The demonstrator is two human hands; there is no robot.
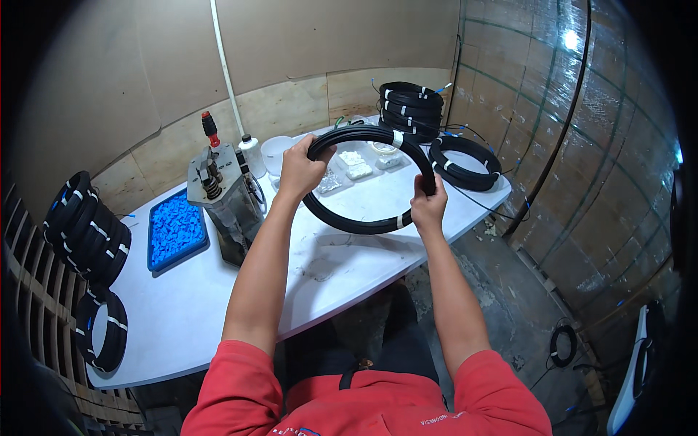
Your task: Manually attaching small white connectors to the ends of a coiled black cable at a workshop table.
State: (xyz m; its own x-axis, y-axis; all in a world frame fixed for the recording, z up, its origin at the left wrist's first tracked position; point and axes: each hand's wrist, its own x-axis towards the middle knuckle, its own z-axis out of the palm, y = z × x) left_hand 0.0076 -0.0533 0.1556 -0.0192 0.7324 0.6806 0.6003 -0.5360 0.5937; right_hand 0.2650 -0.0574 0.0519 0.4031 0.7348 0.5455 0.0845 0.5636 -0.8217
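Note:
Both my hands hold up a coil of black cable [356, 227] above the white table [342, 280]. White bands wrap the coil at its top and bottom. My left hand [304, 168] is closed round its upper left side, and my right hand [429, 205] grips the right side with the thumb upward. Seen through and behind the ring are clear trays of small white parts [356, 166]. A single black coil [465, 164] lies flat on the table to the right of my right hand.
Left on the table stand a metal hand press [225, 192] with a red-and-black handle and a blue tray [151, 251] of small blue parts. Stacked coils sit at the back [411, 109] and far left [87, 229]. A plastic-wrapped wall [560, 145] rises at right; another coil [563, 345] lies on the floor.

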